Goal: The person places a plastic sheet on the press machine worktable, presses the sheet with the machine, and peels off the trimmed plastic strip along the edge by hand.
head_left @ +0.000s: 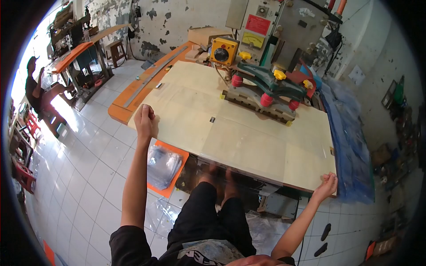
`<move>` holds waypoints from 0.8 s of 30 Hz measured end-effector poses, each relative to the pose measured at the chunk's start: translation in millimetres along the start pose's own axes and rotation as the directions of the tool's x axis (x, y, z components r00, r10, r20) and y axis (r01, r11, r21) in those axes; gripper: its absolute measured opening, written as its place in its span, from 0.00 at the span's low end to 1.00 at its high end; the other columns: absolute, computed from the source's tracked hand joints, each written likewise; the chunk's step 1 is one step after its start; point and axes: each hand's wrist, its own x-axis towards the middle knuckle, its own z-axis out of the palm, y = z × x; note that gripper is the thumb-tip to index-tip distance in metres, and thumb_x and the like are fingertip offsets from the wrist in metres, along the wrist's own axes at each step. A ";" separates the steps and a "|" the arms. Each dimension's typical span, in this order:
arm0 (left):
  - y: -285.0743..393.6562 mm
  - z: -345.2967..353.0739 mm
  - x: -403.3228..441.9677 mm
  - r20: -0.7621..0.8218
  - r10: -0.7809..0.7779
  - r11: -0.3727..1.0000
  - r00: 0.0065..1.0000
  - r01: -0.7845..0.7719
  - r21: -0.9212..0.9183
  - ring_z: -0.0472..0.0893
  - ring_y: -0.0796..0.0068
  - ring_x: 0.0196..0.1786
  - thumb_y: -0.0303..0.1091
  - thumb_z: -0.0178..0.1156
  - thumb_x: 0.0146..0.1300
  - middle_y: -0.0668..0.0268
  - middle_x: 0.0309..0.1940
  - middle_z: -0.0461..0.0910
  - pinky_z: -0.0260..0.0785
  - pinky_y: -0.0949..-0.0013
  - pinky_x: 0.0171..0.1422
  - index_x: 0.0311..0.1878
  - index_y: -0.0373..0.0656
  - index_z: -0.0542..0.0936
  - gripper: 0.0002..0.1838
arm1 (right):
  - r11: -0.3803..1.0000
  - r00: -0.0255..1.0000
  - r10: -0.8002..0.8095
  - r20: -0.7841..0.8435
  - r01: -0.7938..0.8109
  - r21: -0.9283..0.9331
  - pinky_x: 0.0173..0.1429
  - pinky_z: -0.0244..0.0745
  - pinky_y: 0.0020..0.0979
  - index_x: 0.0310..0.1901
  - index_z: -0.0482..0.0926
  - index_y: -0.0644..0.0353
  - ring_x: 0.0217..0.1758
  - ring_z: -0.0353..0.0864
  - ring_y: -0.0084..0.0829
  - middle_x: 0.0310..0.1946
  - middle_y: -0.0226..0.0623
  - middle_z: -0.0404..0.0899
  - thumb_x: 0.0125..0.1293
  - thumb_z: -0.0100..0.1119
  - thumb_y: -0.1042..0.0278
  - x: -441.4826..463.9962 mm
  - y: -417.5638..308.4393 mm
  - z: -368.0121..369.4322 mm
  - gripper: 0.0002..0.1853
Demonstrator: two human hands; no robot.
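A wide cream-coloured board [177,97] lies before me under a press head. Over its front middle rests a clear plastic sheet [248,146], its edge reaching the front of the board. My left hand [145,122] is closed in a fist at the board's left edge, thumb uppermost. At the front right corner, my right hand [327,184] is closed with the fingertips pinched together. What either hand grips, if anything, cannot be made out. The press head [270,86] has a green frame, yellow knobs and red fittings, with a long bar [257,107] beneath it.
A yellow control box [224,50] stands behind the board. Blue plastic sheeting [348,142] hangs along the right side. Folded clear plastic [164,166] lies on an orange panel below left. A metal ruler [155,75] rests on the orange table. Another person [37,88] sits far left.
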 end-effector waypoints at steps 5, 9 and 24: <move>1.1 0.4 -0.9 -0.008 -0.021 1.000 1.000 0.021 -0.021 0.68 0.82 0.27 0.42 0.45 0.79 0.70 0.22 0.70 0.60 0.74 0.33 0.28 0.41 0.73 0.22 | 1.000 1.000 0.007 0.022 -0.007 0.029 0.45 0.73 0.27 0.40 0.79 0.66 0.34 0.73 0.21 0.33 0.31 0.76 0.78 0.54 0.64 -1.3 -1.4 0.4 0.13; 2.2 -0.1 -0.6 -0.003 -0.034 0.999 0.999 0.034 -0.025 0.68 0.82 0.27 0.42 0.45 0.79 0.70 0.22 0.70 0.60 0.74 0.34 0.28 0.40 0.73 0.22 | 0.999 1.000 -0.008 0.027 0.006 0.049 0.43 0.73 0.26 0.41 0.79 0.65 0.34 0.73 0.21 0.31 0.31 0.77 0.79 0.55 0.63 -0.5 0.8 0.1 0.13; -6.4 -1.0 2.0 0.004 -0.031 0.998 0.999 0.032 -0.060 0.67 0.82 0.26 0.44 0.44 0.80 0.71 0.22 0.69 0.59 0.73 0.33 0.30 0.43 0.72 0.22 | 1.000 1.000 0.019 -0.003 -0.019 -0.005 0.44 0.72 0.26 0.39 0.78 0.66 0.33 0.74 0.22 0.28 0.29 0.75 0.77 0.54 0.65 -4.4 -7.0 6.1 0.12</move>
